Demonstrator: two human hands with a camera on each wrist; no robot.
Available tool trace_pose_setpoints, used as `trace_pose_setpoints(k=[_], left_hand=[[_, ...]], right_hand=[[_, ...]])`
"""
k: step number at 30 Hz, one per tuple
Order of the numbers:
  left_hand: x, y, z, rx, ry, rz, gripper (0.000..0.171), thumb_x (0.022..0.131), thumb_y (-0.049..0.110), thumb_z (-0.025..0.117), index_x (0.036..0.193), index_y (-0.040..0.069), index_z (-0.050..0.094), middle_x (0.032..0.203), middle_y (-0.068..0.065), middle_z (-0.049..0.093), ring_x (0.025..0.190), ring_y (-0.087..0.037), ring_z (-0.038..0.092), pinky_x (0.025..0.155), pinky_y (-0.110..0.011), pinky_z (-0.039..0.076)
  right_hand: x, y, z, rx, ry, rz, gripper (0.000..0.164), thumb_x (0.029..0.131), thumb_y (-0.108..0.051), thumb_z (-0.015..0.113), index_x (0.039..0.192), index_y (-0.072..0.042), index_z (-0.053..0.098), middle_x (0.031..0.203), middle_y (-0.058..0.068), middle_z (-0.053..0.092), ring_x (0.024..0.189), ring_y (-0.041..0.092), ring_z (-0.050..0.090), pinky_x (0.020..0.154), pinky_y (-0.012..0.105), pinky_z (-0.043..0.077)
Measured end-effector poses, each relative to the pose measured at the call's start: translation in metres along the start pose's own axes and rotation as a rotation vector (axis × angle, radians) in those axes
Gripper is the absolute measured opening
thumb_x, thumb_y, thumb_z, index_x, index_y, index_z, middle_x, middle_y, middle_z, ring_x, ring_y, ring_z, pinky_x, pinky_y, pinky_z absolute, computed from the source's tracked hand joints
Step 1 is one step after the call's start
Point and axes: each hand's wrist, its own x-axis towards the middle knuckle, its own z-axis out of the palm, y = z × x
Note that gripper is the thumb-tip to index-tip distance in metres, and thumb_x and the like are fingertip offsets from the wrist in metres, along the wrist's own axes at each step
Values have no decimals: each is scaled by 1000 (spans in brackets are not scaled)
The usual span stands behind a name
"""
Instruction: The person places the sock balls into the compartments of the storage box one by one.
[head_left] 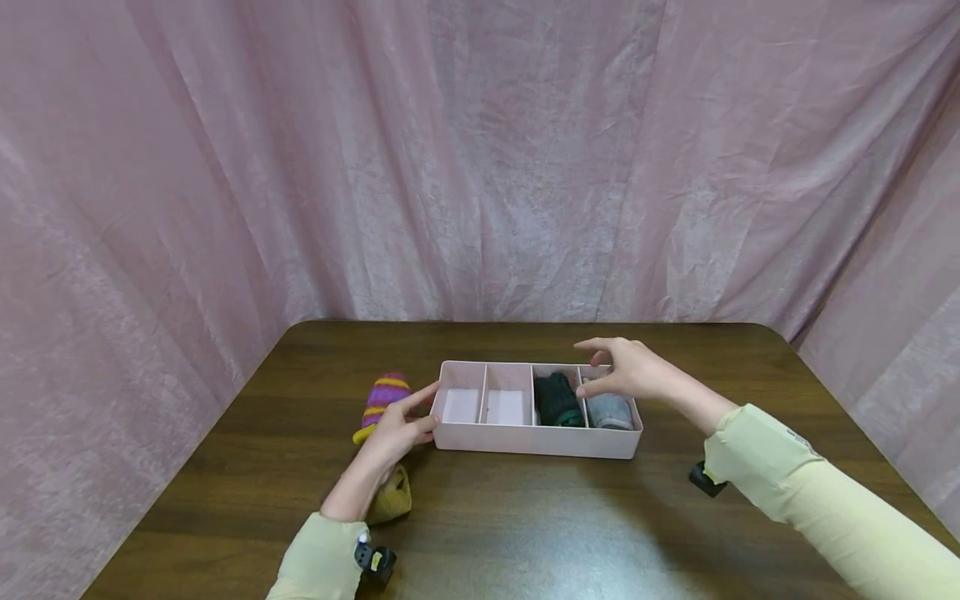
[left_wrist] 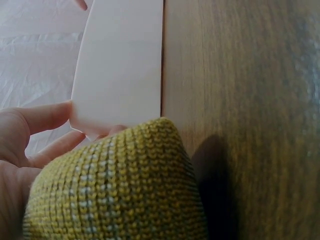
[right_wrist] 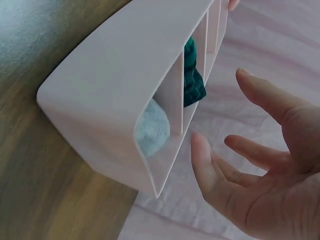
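Note:
A pale pink box [head_left: 536, 440] with a row of compartments sits on the wooden table. My left hand [head_left: 401, 429] holds its left end, thumb at the near corner and fingers along the end wall. Above the two right compartments hovers my right hand [head_left: 626, 369], fingers spread and holding nothing. Beneath it lie a dark green rolled sock [head_left: 557, 402] in the third compartment and a light grey rolled sock [head_left: 610, 411] in the rightmost one. A mustard knitted sock [left_wrist: 115, 185] lies below my left wrist, partly hidden by it in the head view.
Left of the box, a purple sock with yellow stripes [head_left: 386, 398] lies beside my left hand. The two left compartments show their bare floor [head_left: 461, 406]. Behind the table [head_left: 517, 517] hangs a pink curtain [head_left: 525, 167].

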Motion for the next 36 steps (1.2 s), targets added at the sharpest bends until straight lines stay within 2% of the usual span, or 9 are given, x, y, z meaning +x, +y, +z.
trace_pose_setpoints(k=[3,9,12,15,18,25,28,32,36], left_hand=[[0,0,0,0,2,-2,58,95,4,56,151,13,42,150,-23,41,108,-25,60,95,-44,57],[1,-1,0,-33,4,6,58,94,2,56,150,12,43,150,-23,42,106,-22,59,95,-44,57],[2,-2,0,-32,5,6,59,94,2,56,150,12,43,151,-23,42,106,-22,60,94,-44,57],[2,-2,0,-23,7,4,59,94,3,57,150,13,43,152,-22,40,105,-21,60,94,-43,57],[2,-2,0,-30,6,4,59,93,3,57,150,12,43,152,-23,40,106,-21,60,94,-44,57],[0,1,-1,2,8,-8,59,94,6,57,150,15,43,154,-20,39,110,-23,59,96,-43,57],[0,2,-1,5,5,-7,58,95,6,57,151,15,43,155,-21,38,111,-24,58,96,-43,56],[-1,2,-1,-2,-8,-1,59,94,5,57,151,13,42,154,-22,37,111,-24,59,96,-45,56],[0,2,-2,8,-15,-8,59,95,6,56,151,14,42,154,-21,37,109,-23,59,98,-44,56]], right_hand=[[-6,5,-3,-20,25,-6,70,84,-31,77,142,-3,50,123,28,65,105,36,69,86,46,57],[-19,17,-4,-54,80,6,67,87,-32,74,142,-3,50,122,26,65,96,30,67,75,40,56],[-28,23,-3,-65,113,12,66,88,-32,73,142,-2,50,124,27,64,100,34,66,78,44,56],[-36,32,0,-56,133,17,64,90,-31,71,141,0,50,126,29,63,108,41,64,85,53,56],[-44,41,5,-42,138,16,64,91,-32,70,142,0,49,126,30,63,107,42,65,86,55,55],[-61,57,22,26,132,7,65,91,-31,70,143,0,48,129,25,63,108,38,66,82,48,58],[-66,61,29,107,133,13,65,93,-29,68,146,-1,45,128,25,64,108,36,66,77,41,58],[-68,66,38,312,101,46,67,96,-25,64,153,-3,35,133,31,58,109,33,66,70,33,61],[-69,70,46,533,66,87,70,98,-19,59,158,-9,23,141,37,47,104,31,67,70,37,63]])
